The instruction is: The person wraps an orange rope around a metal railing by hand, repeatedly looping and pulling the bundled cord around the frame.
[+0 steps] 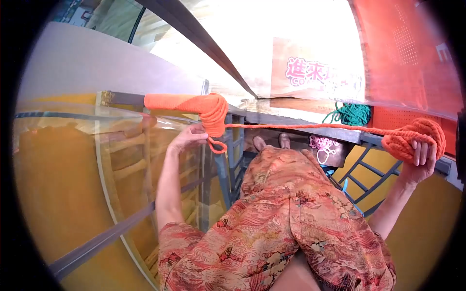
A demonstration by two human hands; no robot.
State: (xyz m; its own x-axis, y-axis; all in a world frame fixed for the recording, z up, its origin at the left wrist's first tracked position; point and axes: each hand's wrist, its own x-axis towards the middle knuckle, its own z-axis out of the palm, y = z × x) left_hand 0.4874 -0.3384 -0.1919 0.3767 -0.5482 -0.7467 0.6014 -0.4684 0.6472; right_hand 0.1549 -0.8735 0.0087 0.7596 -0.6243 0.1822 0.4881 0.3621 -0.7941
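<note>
Thick orange yarn (213, 116) is wound closely around a horizontal metal rail, with a small loop dangling below its right end. At that end, my left hand (190, 137) has its fingertips closed on the yarn beside the loop. A single orange strand (301, 126) stretches nearly straight from the wound part toward the right. It leads to a bulky orange yarn bundle (412, 140), and my right hand (423, 162) has its fingers wrapped around this bundle. The palm side of the right grip is partly hidden.
Green yarn (354, 114) lies behind the rail, and pink and white yarn (324, 145) lies lower near my feet. A dark metal lattice (369, 169) stands at right. Clear plastic sheeting (121, 160) covers the left side. A sign with pink lettering (315, 70) is ahead, beside a red panel (403, 53).
</note>
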